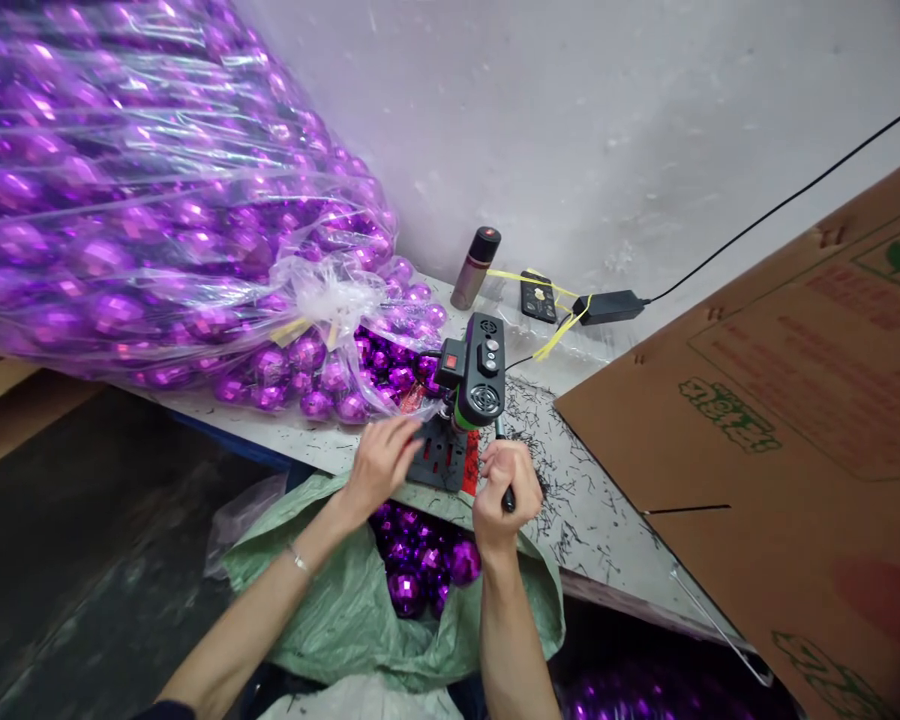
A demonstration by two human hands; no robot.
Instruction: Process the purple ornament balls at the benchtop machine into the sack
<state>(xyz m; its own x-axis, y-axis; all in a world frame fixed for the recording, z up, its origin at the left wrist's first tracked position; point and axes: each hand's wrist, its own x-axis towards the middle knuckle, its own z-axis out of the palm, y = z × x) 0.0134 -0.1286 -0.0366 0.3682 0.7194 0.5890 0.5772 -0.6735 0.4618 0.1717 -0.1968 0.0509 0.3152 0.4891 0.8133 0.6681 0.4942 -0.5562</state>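
A small black bench drill press (pixel 481 370) with a red switch stands on the white table. My right hand (pixel 507 488) is wrapped round its black lever handle (pixel 508 500), on the right side of the machine. On the other side, my left hand (pixel 381 468) is closed at the press's slotted base plate (pixel 439 458), below the drill head. Whatever those fingers hold is hidden from me. Just beneath the table edge, an open green sack (pixel 307 600) contains shiny purple baubles (pixel 406 592) of different sizes.
A huge clear bag (pixel 157 230) of purple baubles covers the left side. Black shavings (pixel 562 490) litter the tabletop. Behind the press are a bottle (pixel 475 268), a phone (pixel 538 296) and a power adapter (pixel 609 307). A cardboard box (pixel 780 400) leans at right.
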